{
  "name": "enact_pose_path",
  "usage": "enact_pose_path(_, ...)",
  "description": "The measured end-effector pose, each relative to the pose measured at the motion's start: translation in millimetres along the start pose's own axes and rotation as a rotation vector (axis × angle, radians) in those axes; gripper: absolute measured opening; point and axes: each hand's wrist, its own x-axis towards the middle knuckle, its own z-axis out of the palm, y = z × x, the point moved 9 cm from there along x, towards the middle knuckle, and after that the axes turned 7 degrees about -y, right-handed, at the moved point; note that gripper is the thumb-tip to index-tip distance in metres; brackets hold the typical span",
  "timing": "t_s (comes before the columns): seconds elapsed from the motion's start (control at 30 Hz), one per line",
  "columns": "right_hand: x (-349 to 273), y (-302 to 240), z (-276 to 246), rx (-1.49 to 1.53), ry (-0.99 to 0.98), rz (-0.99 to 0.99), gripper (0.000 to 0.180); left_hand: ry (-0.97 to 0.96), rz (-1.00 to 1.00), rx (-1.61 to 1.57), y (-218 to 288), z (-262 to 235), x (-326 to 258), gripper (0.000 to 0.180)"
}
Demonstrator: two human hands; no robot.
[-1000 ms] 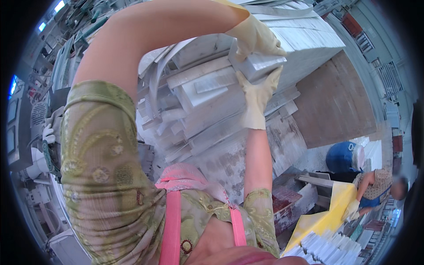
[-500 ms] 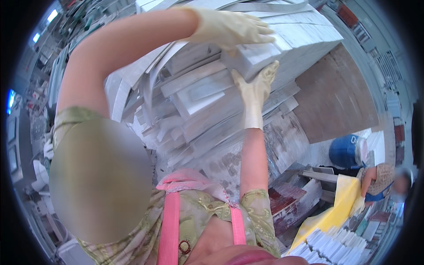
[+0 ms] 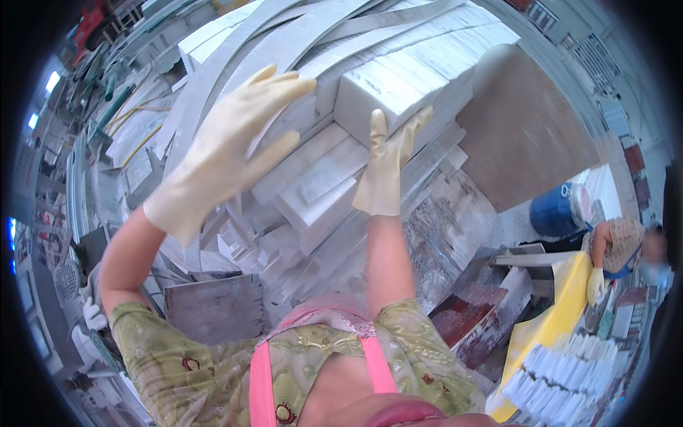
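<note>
A row of white stone slabs (image 3: 420, 60), pressed face to face into one block, lies ahead of me. My right hand (image 3: 384, 156), in a cream rubber glove, touches the block's near lower corner. Its thumb stands against the end face and its fingers stretch along the right side. To the left my left hand (image 3: 231, 142), gloved alike, hovers away from the block with fingers extended and thumb apart, holding nothing. Curved pale grey strips (image 3: 284, 46) arch behind it and over the slabs. Below the block lie loose stone offcuts (image 3: 313, 203) in a jumbled heap.
A brown board (image 3: 530, 139) leans right of the slabs. Farther right are a blue drum (image 3: 551, 213) and a co-worker (image 3: 619, 245) by a yellow sheet (image 3: 544, 306). Stacked white strips (image 3: 562, 377) and a reddish trough (image 3: 469, 313) lie nearer. A flat grey panel (image 3: 213, 309) sits low left.
My left hand has come off the top of the slabs and moved left and nearer. My right hand has shifted slightly left and nearer, still at the block's corner. The view has shifted.
</note>
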Motion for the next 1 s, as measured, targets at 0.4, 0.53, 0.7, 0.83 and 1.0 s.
enact_pose_path(0.4,89.7,-85.1,-85.7,-0.848,-0.021,-0.448,0.050,0.148,-0.190,-0.356,65.1,69.9,-59.6,0.057)
enact_pose_path(0.53,102.9,-77.0,-64.7,-1.072,-0.098,-0.704,0.038,0.185,-0.264,-0.396,55.2,80.7,-58.2,0.056)
enact_pose_path(0.7,104.5,-60.0,-69.3,-1.045,-0.143,-0.596,0.040,0.129,-0.315,-0.448,52.1,87.0,-60.6,0.054)
enact_pose_path(0.83,113.9,-54.9,-69.1,-1.022,-0.222,-0.623,0.046,0.163,-0.307,-0.480,46.7,88.8,-53.1,0.053)
enact_pose_path(1.0,95.7,-41.7,-92.4,-0.356,-0.121,-0.328,0.056,0.413,-0.475,-0.713,11.2,92.8,-14.8,0.051)
